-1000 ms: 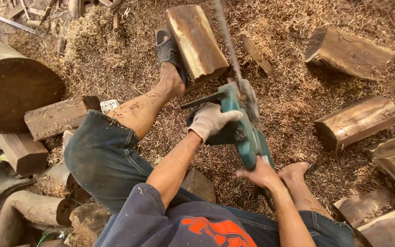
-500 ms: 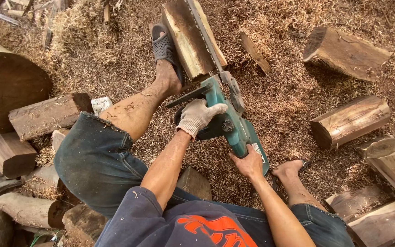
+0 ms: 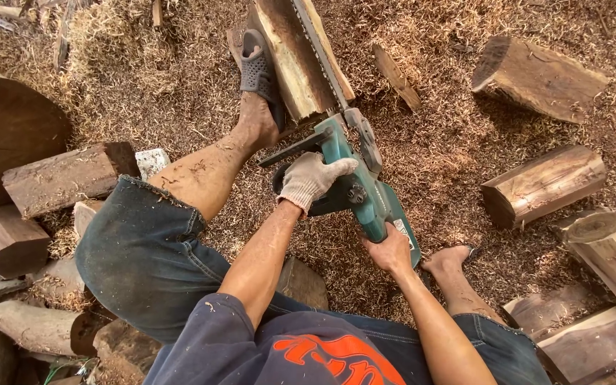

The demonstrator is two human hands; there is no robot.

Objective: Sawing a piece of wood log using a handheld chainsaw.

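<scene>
I am gripping a teal chainsaw [image 3: 365, 189], gloved left hand [image 3: 310, 180] closed on the front handle, bare right hand [image 3: 390, 251] closed on the rear. Its bar is cutting along a split log [image 3: 290, 60] braced by my sandalled foot [image 3: 259, 71]; a kickback could bring the chain to that foot.

I see a teal-green chainsaw [image 3: 365, 189] with a dark front handle and a long grey guide bar that runs up and away from me, laid lengthwise along the top of a split log [image 3: 297, 57]. The saw body sits just below the log's near end, tilted so the bar points toward the upper left. The log is a pale, raw-cut slab with darker bark along its right edge, lying on the sawdust-covered ground and angled slightly left to right. Its near end is ragged and touches the saw's nose housing; its far end leaves the picture at the top.
</scene>
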